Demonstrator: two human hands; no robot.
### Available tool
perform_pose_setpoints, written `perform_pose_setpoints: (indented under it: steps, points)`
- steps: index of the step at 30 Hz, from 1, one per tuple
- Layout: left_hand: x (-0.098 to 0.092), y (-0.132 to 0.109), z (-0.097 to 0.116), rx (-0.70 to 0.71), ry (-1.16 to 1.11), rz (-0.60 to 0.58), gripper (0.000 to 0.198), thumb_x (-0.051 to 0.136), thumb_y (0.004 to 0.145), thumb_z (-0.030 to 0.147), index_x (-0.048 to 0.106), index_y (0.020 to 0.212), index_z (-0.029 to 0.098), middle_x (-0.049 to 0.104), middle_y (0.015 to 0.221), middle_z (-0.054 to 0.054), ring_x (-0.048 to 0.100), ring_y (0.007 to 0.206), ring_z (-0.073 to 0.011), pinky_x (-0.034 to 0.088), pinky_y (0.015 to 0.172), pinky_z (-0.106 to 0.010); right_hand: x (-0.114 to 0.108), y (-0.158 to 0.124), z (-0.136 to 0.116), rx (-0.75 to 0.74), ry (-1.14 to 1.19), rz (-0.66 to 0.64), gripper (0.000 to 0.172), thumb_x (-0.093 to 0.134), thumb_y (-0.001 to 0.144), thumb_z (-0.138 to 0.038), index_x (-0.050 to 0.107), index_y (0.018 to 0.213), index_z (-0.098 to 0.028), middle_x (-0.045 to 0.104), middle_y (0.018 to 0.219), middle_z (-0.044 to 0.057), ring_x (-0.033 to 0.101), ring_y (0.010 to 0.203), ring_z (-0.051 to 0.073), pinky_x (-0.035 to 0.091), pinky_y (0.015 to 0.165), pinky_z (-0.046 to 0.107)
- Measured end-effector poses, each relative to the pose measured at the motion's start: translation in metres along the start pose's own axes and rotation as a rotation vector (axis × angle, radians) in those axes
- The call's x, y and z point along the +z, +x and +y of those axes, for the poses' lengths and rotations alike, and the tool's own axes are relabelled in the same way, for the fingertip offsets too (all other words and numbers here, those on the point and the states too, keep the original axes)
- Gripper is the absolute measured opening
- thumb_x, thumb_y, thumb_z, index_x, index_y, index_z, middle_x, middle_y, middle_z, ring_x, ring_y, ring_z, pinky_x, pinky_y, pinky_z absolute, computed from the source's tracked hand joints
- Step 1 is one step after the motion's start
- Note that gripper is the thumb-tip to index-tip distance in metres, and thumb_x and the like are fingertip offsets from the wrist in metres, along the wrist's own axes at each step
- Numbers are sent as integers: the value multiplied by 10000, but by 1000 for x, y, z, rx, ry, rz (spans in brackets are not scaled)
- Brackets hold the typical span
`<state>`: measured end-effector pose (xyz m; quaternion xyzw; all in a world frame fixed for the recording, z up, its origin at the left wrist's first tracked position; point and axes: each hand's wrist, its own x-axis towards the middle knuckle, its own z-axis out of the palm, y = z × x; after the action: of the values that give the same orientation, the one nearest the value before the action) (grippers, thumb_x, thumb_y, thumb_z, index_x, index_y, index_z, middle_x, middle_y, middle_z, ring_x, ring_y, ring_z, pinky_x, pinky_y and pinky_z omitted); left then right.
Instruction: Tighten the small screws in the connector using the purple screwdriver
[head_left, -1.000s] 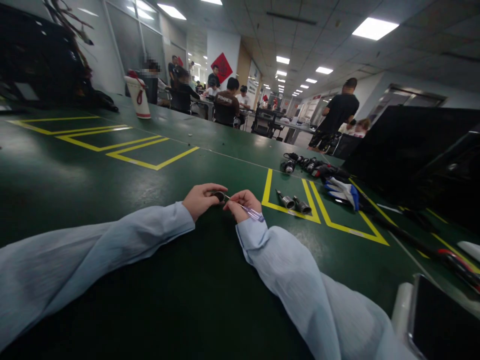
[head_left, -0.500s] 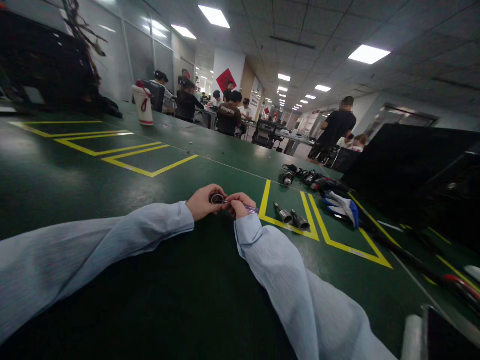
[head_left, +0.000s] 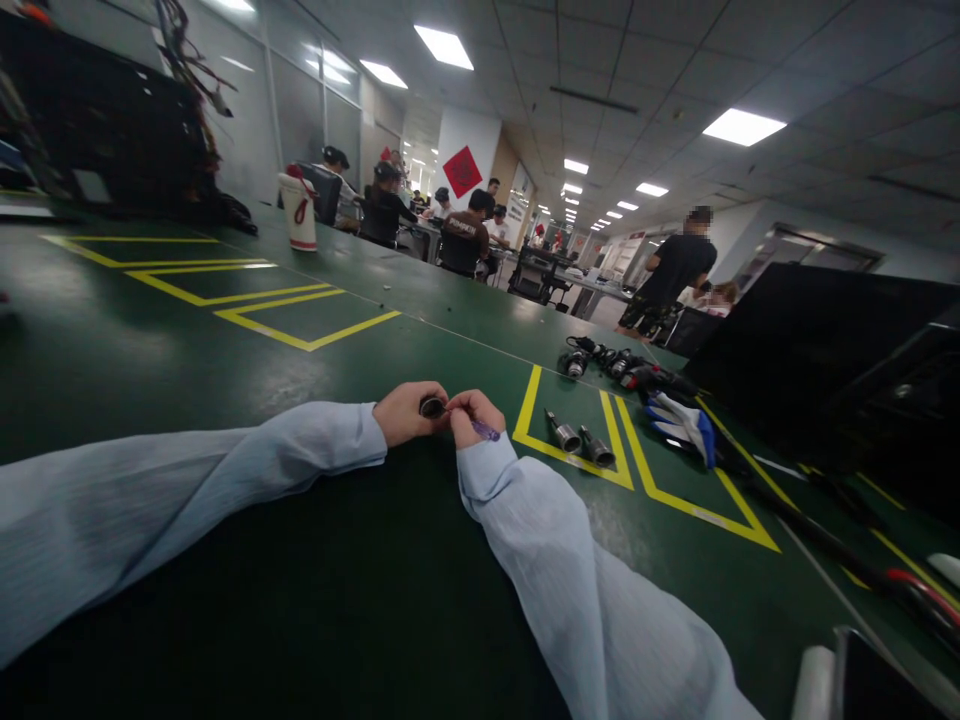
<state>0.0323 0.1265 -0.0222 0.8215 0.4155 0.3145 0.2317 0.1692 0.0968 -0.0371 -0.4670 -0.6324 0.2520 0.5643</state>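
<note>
My left hand [head_left: 409, 412] is closed around a round metal piece [head_left: 432, 406], whose dark hollow mouth faces up toward me. In my right hand [head_left: 476, 415] is a small screwdriver with a clear purple handle [head_left: 486, 431]. Its thin shaft points left to the rim of the metal piece; whether the tip touches it I cannot tell. Both hands meet just above the green table [head_left: 375, 350], fingertips close together. To their right, inside a yellow taped frame, lie two metal cup-shaped parts with thin shanks, one [head_left: 565, 434] beside the other [head_left: 598, 449].
Behind those parts sit dark power tools [head_left: 619, 365] with cables. A white and blue glove [head_left: 682, 425] lies further right, near a large black panel [head_left: 817, 360]. At the far left edge stands a white cup [head_left: 298, 212]. Several people sit or stand beyond the table.
My right hand has tilted, and the purple handle now slopes down more steeply to the right. The left hand has turned the metal piece slightly. The whole view has shifted a little.
</note>
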Motion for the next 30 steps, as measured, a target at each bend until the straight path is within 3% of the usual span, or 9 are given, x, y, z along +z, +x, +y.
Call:
perform_pose_setpoints:
  steps: [6, 10, 13, 18, 21, 23, 30]
  points:
    - [0, -1, 1, -19, 10, -7, 235, 607, 566, 338, 516, 675, 149, 519, 582, 37, 465, 538, -107, 370, 492, -203, 1, -1, 2, 12, 57, -78, 89, 453, 630, -212, 540, 611, -215, 605, 597, -27, 579, 606, 146, 478, 612, 263]
    - [0, -2, 2, -19, 11, -10, 189, 568, 570, 300, 498, 665, 153, 517, 579, 34, 457, 529, -102, 364, 487, -201, 1, -1, -3, 100, 217, -138, 94, 440, 611, -204, 529, 580, -199, 574, 498, -38, 512, 474, 111, 432, 492, 220]
    - [0, -3, 4, -20, 30, 5, 188, 553, 572, 306, 495, 665, 154, 514, 582, 31, 460, 539, -107, 360, 494, -206, 1, -2, -7, 124, 258, -109, 91, 431, 615, -219, 517, 599, -196, 574, 496, -30, 485, 438, 108, 410, 453, 220]
    - [-1, -3, 7, -29, 86, 19, 189, 526, 581, 328, 508, 650, 154, 513, 578, 20, 468, 555, -126, 347, 502, -220, 1, -7, -10, -72, -35, -45, 127, 426, 644, -232, 548, 650, -200, 610, 627, 13, 570, 604, 166, 458, 633, 305]
    - [-2, -4, 8, -33, 110, 17, 165, 508, 581, 307, 511, 642, 154, 525, 581, 12, 482, 562, -135, 346, 508, -226, 1, -9, -11, -107, -173, -41, 123, 436, 639, -223, 558, 628, -212, 580, 611, -3, 544, 610, 162, 441, 634, 298]
    - [-2, -5, 7, -32, 122, 14, 167, 516, 582, 312, 512, 638, 155, 527, 573, 11, 483, 554, -136, 341, 502, -227, 0, -8, -11, -53, -121, -40, 105, 444, 623, -223, 545, 595, -214, 556, 579, -18, 516, 575, 146, 431, 587, 273]
    - [-3, -7, 2, -4, 123, 33, 168, 528, 623, 324, 499, 643, 160, 539, 572, 21, 479, 537, -113, 352, 505, -212, 3, -2, -11, 314, 412, -133, 58, 450, 586, -211, 501, 566, -193, 560, 473, -43, 485, 417, 97, 360, 385, 195]
